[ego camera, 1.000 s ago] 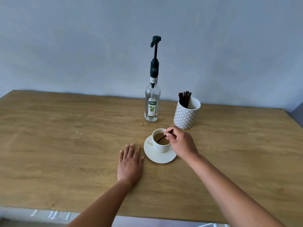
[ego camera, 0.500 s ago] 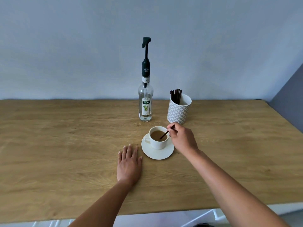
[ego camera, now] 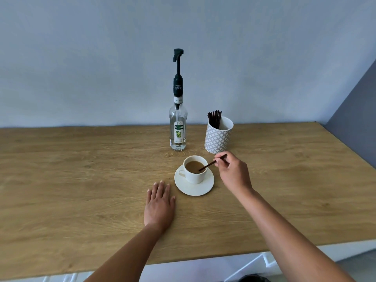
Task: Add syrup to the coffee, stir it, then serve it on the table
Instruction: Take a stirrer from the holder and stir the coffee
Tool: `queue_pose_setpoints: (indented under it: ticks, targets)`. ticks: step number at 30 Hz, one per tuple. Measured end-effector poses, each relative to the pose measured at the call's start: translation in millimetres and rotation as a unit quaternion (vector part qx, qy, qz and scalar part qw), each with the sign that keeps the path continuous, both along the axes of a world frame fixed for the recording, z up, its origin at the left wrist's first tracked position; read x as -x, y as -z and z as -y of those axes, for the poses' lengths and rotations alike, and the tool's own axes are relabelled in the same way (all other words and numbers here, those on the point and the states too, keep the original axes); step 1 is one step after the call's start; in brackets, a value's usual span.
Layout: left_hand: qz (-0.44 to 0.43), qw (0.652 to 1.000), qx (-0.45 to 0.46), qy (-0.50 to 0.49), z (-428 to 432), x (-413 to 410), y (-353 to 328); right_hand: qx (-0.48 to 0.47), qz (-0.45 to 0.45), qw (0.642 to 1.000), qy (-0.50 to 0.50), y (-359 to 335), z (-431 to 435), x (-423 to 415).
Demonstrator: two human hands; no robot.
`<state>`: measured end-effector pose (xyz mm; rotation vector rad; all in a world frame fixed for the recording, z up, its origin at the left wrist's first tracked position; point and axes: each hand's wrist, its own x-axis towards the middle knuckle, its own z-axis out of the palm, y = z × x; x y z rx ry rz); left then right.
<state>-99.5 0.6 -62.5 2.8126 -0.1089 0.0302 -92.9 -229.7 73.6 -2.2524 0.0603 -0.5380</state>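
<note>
A pale wall backs the wooden worktop [ego camera: 81, 180]. The cup [ego camera: 195, 169] of coffee sits on its saucer [ego camera: 193, 190], the landmark here. The right hand [ego camera: 234, 171], right of the cup, pinches a stirrer [ego camera: 209, 165] whose tip dips into the coffee, likely mid-stir. The left hand [ego camera: 159, 204] lies flat and empty, fingers together, just left of the saucer, probably for balance. Behind the cup stand the syrup bottle [ego camera: 178, 129] and a stirrer pot [ego camera: 218, 137], within reach.
</note>
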Motion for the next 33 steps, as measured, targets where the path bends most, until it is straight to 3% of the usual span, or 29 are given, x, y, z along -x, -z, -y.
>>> queue_pose_setpoints:
  ticks: [5,18,22,24,28,33]
  targets:
    - [-0.002,1.000,0.002,0.005,-0.1,5.8,0.4,-0.037,0.034,0.999,0.013,-5.5,2.5,7.6]
    - [-0.005,0.999,-0.010,0.043,-3.5,23.0,0.6,-0.079,0.004,0.996,0.046,-3.5,2.2,24.9]
    - [-0.006,0.999,-0.008,0.050,-4.2,25.5,2.0,-0.138,-0.021,0.988,0.069,-2.3,3.0,28.6]
    - [-0.007,0.999,-0.007,0.053,-4.7,25.9,2.3,-0.227,-0.025,0.970,0.087,-4.6,3.7,30.7]
    - [-0.008,0.998,-0.002,0.060,-5.5,28.1,0.9,-0.438,-0.017,0.889,0.129,-11.9,9.1,42.7]
    - [0.019,0.997,0.042,0.067,0.3,38.9,-2.9,-0.516,-0.022,0.841,0.163,-10.3,22.3,74.0]
